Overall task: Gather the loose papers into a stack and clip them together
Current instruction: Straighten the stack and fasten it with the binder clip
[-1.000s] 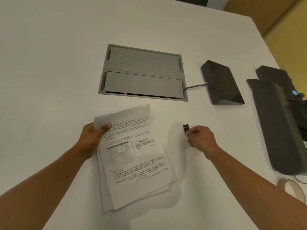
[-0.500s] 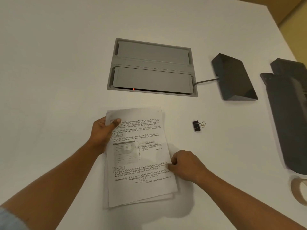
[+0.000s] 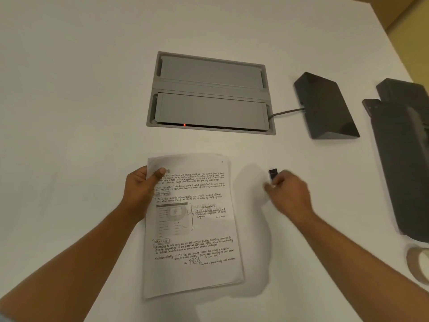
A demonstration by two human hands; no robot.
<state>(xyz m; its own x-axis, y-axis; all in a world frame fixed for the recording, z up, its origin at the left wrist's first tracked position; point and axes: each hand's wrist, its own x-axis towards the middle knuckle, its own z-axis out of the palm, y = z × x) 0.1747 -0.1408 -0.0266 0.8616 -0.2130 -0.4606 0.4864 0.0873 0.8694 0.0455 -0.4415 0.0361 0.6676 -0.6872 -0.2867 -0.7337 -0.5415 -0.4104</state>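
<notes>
Two hands working. Left hand (image 3: 139,189) clamped on upper-left edge of handwritten white paper stack (image 3: 190,224), thumb on top, likely pinning sheets square for clipping. Right hand (image 3: 287,196) blurred, fingers curled at small black binder clip (image 3: 273,174) right of stack; grasp or mere touch, cannot tell. Clip well apart from stack's top edge.

We saw the bench (image 3: 69,112) bare on the left; on the right a black wedge box (image 3: 325,105), a dark device (image 3: 404,159) and a tape roll (image 3: 417,263) blocked passage.
</notes>
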